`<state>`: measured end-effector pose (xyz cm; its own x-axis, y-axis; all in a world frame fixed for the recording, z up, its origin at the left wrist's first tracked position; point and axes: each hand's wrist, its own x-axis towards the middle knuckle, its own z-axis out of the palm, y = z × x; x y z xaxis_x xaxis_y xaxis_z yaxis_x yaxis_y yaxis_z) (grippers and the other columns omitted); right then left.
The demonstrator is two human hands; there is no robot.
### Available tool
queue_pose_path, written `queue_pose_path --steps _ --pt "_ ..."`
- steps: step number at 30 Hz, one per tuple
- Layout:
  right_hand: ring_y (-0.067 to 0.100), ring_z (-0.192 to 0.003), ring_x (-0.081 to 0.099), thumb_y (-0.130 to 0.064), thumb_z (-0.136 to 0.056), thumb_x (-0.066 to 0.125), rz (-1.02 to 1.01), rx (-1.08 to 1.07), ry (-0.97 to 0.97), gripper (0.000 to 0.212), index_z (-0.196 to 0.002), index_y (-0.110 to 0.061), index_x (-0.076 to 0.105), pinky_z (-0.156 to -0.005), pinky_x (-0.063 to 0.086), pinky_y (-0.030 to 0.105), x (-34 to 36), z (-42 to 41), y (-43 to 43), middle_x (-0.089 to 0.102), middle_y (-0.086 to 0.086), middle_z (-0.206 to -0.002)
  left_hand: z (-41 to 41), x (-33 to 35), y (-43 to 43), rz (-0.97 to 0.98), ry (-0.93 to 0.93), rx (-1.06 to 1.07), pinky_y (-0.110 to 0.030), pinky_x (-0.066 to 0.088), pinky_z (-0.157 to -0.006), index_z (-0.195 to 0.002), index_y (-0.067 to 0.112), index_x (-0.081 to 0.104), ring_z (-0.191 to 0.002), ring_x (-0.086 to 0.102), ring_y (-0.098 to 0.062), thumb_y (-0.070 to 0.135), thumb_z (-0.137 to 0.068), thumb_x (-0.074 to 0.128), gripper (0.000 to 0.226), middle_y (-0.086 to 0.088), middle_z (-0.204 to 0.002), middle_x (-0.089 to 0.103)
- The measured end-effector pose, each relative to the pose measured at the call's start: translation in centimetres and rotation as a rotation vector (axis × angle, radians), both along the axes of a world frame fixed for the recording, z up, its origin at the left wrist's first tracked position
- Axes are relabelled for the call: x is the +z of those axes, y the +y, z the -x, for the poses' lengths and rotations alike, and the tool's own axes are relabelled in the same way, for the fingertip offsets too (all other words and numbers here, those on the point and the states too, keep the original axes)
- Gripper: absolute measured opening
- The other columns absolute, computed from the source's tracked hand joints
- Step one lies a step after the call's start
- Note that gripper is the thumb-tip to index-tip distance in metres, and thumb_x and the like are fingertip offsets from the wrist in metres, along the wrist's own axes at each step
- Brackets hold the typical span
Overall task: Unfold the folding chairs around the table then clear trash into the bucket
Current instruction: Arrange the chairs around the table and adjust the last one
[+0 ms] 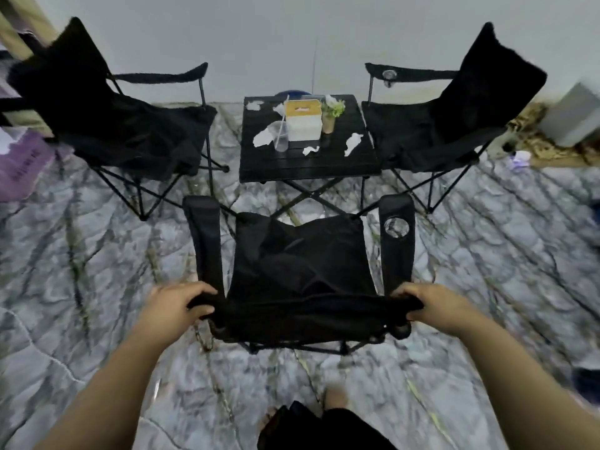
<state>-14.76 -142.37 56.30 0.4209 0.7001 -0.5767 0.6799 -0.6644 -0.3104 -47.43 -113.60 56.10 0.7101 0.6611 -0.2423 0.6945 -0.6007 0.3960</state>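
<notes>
A black folding chair stands opened in front of me, facing the small black table. My left hand grips the left top corner of its backrest, and my right hand grips the right top corner. Two more black folding chairs stand opened, one left of the table and one right of it. On the table lie crumpled white tissues, a clear plastic cup with a straw, a white tissue box and a small potted plant. A blue rim shows behind the table.
The floor is grey marbled tile. A purple item lies at the left edge. A grey box and small clutter sit at the right by the wall. My feet and dark clothing show at the bottom.
</notes>
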Motion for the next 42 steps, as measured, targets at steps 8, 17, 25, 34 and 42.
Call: queue_pose_path --steps 8,17,25,34,42 --pt "0.017 -0.077 0.054 -0.002 -0.085 0.057 -0.105 -0.183 -0.1 0.027 -0.081 -0.028 0.055 -0.055 0.035 0.01 -0.9 -0.5 -1.9 0.061 0.001 -0.082 -0.9 0.1 1.0 0.184 -0.025 -0.054 -0.003 0.04 -0.062 -0.091 0.034 0.059 -0.077 0.057 0.007 0.017 -0.084 0.067 0.02 0.009 -0.087 0.067" --pt "0.023 -0.077 0.054 0.005 -0.082 0.047 -0.119 -0.274 -0.1 0.037 -0.073 -0.03 0.052 -0.058 0.037 0.024 -0.3 -5.7 0.9 0.06 0.004 -0.079 -6.6 0.1 2.7 0.245 -0.05 0.007 -0.008 0.042 -0.06 -0.092 0.028 0.063 -0.079 0.064 0.0 0.015 -0.087 0.063 0.015 0.011 -0.086 0.068" --pt "0.018 -0.067 0.05 0.006 -0.083 0.047 -0.167 -0.284 -0.093 0.038 -0.07 -0.029 0.051 -0.054 0.036 0.026 -0.5 -10.4 3.1 0.056 -0.001 -0.071 -11.4 0.0 4.8 0.224 -0.065 0.071 -0.016 0.042 -0.062 -0.094 0.025 0.063 -0.081 0.065 -0.008 0.013 -0.086 0.063 0.014 0.008 -0.082 0.068" --pt "0.023 -0.071 0.055 0.001 -0.084 0.049 -0.119 -0.24 -0.131 0.034 -0.073 -0.031 0.051 -0.054 0.041 0.031 -0.9 -11.8 3.9 0.061 0.004 -0.077 -12.5 0.3 5.1 0.224 -0.062 0.11 -0.008 0.04 -0.057 -0.094 0.022 0.065 -0.077 0.06 0.0 0.012 -0.085 0.064 0.013 0.004 -0.085 0.068" --pt "0.012 -0.095 0.055 -0.035 -0.08 0.069 -0.024 0.004 -0.024 0.037 -0.114 -0.034 0.055 -0.073 0.042 0.021 3.0 -10.2 8.8 0.06 -0.007 -0.104 -11.1 1.0 5.3 0.378 -0.146 0.203 -0.02 0.04 -0.079 -0.104 0.028 0.059 -0.095 0.058 -0.011 0.014 -0.081 0.07 0.029 0.004 -0.106 0.064"
